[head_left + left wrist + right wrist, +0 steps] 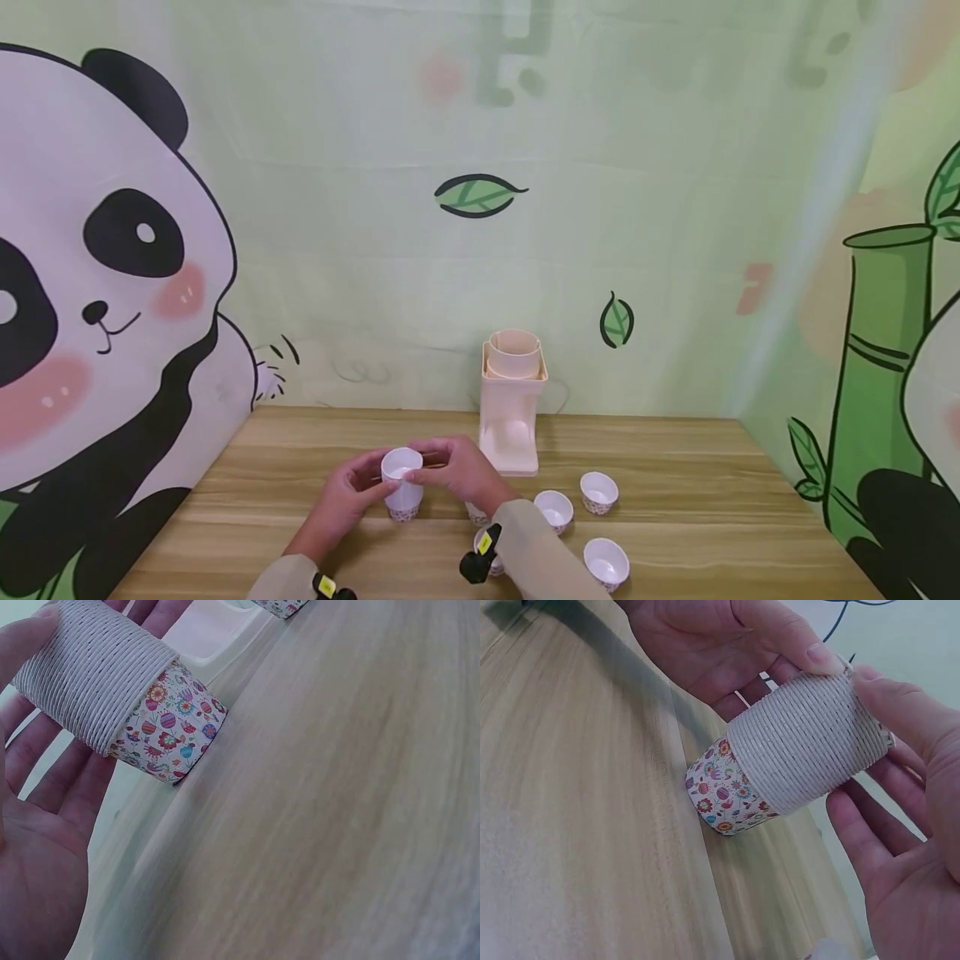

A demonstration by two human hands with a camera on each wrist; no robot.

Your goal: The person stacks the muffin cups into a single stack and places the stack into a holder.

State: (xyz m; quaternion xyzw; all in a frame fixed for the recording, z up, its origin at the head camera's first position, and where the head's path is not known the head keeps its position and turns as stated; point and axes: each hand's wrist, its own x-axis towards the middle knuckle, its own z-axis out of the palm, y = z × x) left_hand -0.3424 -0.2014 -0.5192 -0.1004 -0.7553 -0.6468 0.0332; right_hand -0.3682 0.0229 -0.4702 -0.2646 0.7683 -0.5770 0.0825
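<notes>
Beige sleeves (553, 557) lie nearest. Left grip (347, 493) and right grip (463, 472) both hold the nested cup stack (405, 500) upright between them — left of the loose cups (599, 502) on the bench (690, 475).

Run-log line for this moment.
left hand: grips paper-cup stack; right hand: grips same stack; loose floral cups: on wooden table; pink stand: beyond hands
</notes>
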